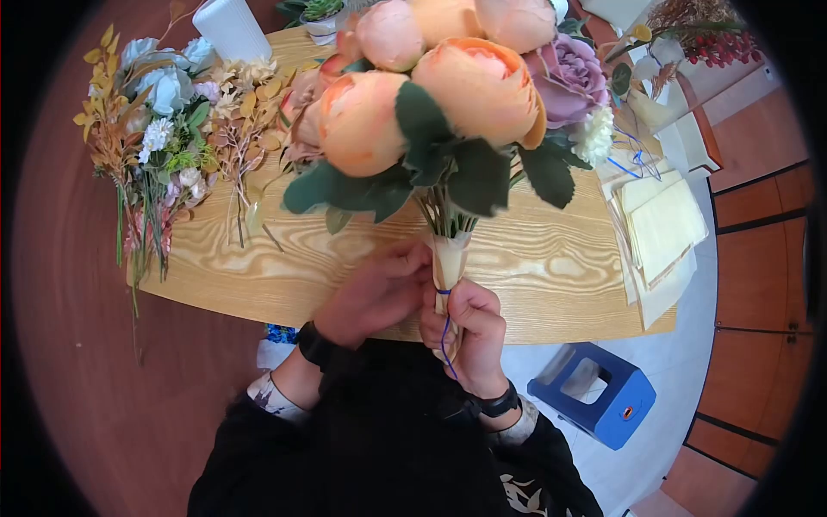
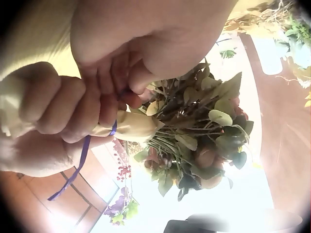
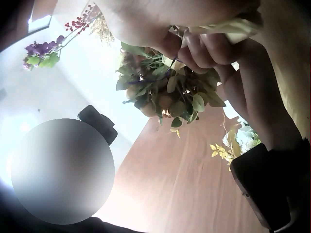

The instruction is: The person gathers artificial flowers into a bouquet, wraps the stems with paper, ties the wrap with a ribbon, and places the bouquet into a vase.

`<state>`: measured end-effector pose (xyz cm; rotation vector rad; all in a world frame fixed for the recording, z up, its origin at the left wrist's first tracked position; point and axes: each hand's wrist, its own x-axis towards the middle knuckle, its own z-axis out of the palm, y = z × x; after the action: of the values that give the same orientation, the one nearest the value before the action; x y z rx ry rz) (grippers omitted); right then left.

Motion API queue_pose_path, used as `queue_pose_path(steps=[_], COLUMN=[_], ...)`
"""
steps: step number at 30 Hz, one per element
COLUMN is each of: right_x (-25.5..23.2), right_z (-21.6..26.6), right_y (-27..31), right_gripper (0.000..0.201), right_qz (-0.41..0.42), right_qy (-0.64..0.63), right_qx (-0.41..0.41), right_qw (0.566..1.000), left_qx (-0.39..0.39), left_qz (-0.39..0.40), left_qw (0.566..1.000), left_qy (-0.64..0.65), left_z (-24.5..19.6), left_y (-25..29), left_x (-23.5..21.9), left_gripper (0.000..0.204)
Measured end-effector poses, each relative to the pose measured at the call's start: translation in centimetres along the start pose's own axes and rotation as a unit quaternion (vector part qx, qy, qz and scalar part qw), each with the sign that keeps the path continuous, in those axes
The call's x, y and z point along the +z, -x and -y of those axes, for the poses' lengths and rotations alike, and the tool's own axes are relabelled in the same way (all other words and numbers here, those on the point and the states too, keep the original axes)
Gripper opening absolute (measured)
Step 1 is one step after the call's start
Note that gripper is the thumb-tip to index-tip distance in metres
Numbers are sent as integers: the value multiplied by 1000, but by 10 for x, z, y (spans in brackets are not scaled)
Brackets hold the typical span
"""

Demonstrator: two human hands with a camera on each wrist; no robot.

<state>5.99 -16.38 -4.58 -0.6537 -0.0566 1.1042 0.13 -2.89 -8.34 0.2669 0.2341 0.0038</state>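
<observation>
A bouquet of artificial peach, pink and purple flowers stands upright over the table edge, with dark green leaves under the blooms. Cream paper wraps its stems. My right hand grips the wrapped stems low down, fingers curled round them. A thin blue-purple tie circles the wrap just above that hand, one loose end hanging down. On the left side, my left hand is close against the wrap. In the left wrist view its thumb and fingertips pinch the tie beside the paper.
Loose artificial flowers and dried leaves lie along the table's left side. A white ribbed vase is behind them. Stacked cream paper sheets and loose blue ties lie at the right. Below the table edge stands a blue stool.
</observation>
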Motion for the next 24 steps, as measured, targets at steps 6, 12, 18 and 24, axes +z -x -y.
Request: queue_pose_path(steps=[6, 12, 18, 24], right_x=[-2, -7, -18, -22], right_z=[-5, -14, -18, -29], right_y=[-2, -3, -4, 4], right_gripper=[30, 30, 28, 26], right_qz=[-14, -64, -91, -82], right_qy=[-24, -32, 193, 409], right_qx=[-3, 25, 14, -136], right_qw=[1000, 997, 977, 899], left_qx=[76, 261, 263, 268], left_qz=[-61, -155, -128, -180], left_qw=[990, 834, 759, 800], left_qy=[-102, -461, -582, -505], left_z=[5, 14, 6, 15], left_y=[19, 31, 29, 32], left_x=[11, 42, 42, 26], left_gripper=[14, 10, 9, 12])
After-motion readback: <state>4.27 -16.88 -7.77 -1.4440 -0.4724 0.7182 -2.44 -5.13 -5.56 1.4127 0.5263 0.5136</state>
